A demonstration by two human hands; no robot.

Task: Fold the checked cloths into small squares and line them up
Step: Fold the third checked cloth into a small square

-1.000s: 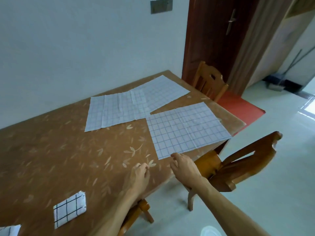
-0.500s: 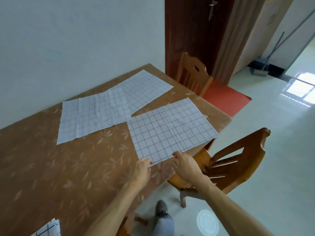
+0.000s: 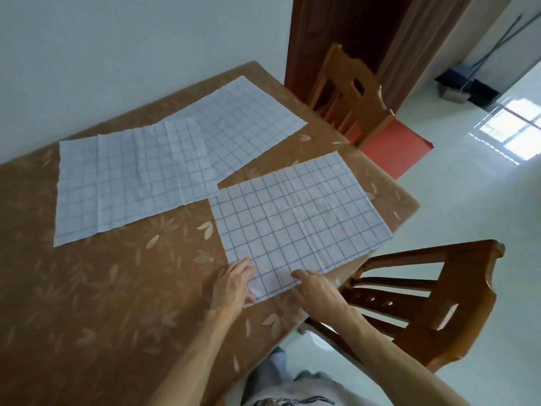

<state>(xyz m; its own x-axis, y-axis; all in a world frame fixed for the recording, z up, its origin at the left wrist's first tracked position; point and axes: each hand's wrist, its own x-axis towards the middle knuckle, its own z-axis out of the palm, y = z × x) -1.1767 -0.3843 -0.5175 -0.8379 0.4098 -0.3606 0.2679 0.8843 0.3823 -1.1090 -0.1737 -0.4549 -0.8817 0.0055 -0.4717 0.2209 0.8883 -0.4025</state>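
Three unfolded white checked cloths lie on the brown leaf-patterned table (image 3: pixel 87 288). The nearest cloth (image 3: pixel 298 218) has darker blue lines and reaches the table's right edge. My left hand (image 3: pixel 234 285) pinches its near-left corner, which is slightly lifted. My right hand (image 3: pixel 316 291) grips the same near edge a little further right, where the cloth hangs past the table edge. A creased paler cloth (image 3: pixel 126 183) lies to the left, partly overlapping a third cloth (image 3: pixel 243 124) at the far end.
A wooden chair (image 3: pixel 424 294) stands tight against the table's near right side, right beside my right arm. Another chair (image 3: pixel 351 92) sits at the far end before a dark door (image 3: pixel 336 24). A red mat (image 3: pixel 392 150) lies on the pale floor.
Both hands moved forward from the bare tabletop to the nearest cloth's near edge and took hold of it. The view swung right, so the small folded cloths at lower left left the frame.
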